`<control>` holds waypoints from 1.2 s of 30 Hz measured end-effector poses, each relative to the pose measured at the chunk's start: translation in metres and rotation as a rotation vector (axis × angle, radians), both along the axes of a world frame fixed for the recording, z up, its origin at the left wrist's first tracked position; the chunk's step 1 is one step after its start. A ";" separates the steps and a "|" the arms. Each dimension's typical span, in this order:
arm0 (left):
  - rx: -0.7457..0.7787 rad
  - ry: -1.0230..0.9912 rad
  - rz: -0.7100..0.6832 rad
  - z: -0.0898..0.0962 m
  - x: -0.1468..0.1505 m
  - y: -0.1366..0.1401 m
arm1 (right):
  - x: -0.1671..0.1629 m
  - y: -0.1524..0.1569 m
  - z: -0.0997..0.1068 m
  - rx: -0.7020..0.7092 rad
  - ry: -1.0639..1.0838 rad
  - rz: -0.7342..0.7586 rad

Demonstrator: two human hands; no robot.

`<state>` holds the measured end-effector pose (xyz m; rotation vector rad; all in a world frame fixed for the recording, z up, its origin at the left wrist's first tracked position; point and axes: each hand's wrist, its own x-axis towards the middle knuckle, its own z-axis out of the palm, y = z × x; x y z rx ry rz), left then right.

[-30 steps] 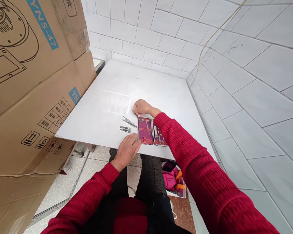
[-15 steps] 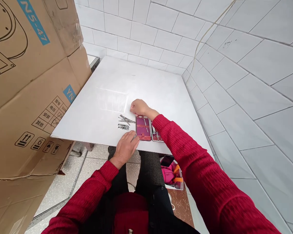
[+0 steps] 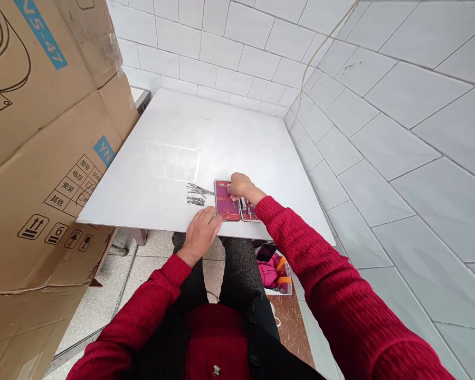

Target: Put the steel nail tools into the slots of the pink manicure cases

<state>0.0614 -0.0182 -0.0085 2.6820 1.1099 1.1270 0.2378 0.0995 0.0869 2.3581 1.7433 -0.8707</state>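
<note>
A manicure case [image 3: 228,217] lies unfolded near the table's front edge, purple inside with red loops and trim. My right hand [image 3: 241,187] is over the upper middle of the case, its fingers pinched together against the left panel. Whatever is between those fingertips is hidden. My left hand [image 3: 201,231] rests at the case's lower left corner, fingers extended and touching its edge. The right panel holds small scissors [image 3: 249,215] and a nail clipper [image 3: 244,203], partly covered by my right hand. Left of the case lie several slim metal tools [image 3: 200,189] and a cluster of metal clippers [image 3: 195,201].
The white table [image 3: 217,132] meets tiled walls at the back and right. A large cardboard box [image 3: 75,121] stands along its left side. Below the right front edge is a clear bin [image 3: 287,287] with a pink item [image 3: 267,274] and a phone [image 3: 266,252].
My right hand has moved from above the case's top edge down onto its left panel. My left hand stays at the lower left corner. The whole view has shifted slightly.
</note>
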 end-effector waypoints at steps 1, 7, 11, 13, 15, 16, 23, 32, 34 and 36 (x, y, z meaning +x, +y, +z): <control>0.001 0.004 -0.001 0.000 0.000 0.000 | 0.001 0.001 -0.001 -0.003 0.033 -0.002; -0.018 -0.020 -0.011 0.002 0.000 0.000 | 0.008 0.003 -0.007 0.100 0.232 0.078; -0.017 -0.006 -0.009 0.003 0.000 -0.001 | 0.009 0.005 -0.004 0.146 0.305 -0.059; -0.015 0.005 -0.005 0.003 0.000 -0.001 | 0.010 0.010 0.002 0.171 0.341 -0.112; -0.011 0.013 -0.004 0.003 -0.001 -0.002 | 0.008 0.019 0.008 0.217 0.395 -0.132; -0.007 0.015 -0.003 0.003 -0.001 -0.002 | 0.006 0.024 0.011 0.245 0.428 -0.134; 0.052 0.019 0.008 0.001 -0.002 0.002 | -0.047 0.040 0.013 0.171 0.425 0.193; 0.091 0.031 0.013 0.005 0.000 0.006 | 0.020 0.030 0.013 0.482 0.501 0.153; 0.086 0.037 0.008 0.006 0.000 0.006 | 0.062 0.020 0.009 0.577 0.453 0.072; 0.090 0.040 0.009 0.007 0.000 0.006 | 0.097 0.008 0.000 0.641 0.445 0.001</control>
